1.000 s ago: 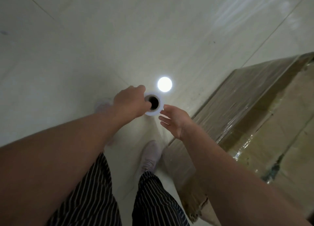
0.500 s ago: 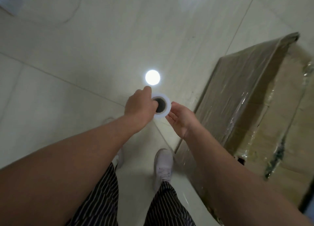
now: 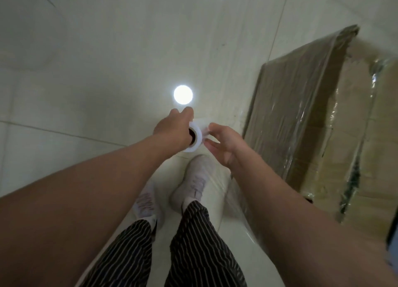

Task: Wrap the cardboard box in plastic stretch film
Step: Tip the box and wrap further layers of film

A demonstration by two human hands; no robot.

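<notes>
Now with left hand (image 3: 172, 129) curled round white roll of plastic stretch film (image 3: 195, 139), dark hollow core showing; right hand (image 3: 224, 144) just beside, fingers apart, tips touching roll's side; further right on pale tiled floor (image 3: 107, 49), brown rectangular cardboard box (image 3: 301, 114), partly wrapped, glossy

Both arms reach forward, left hand (image 3: 172, 129) curled tight, right hand (image 3: 224, 144) loosely spread.

A pale, glossy tiled floor (image 3: 107, 71) fills the room in view. A round, bright reflection of a lamp (image 3: 183, 94) shines near the middle. One grout line (image 3: 64, 133) crosses at left, another (image 3: 277, 23) runs at upper right. A faint curved mark (image 3: 58, 23) arcs at upper left.
</notes>
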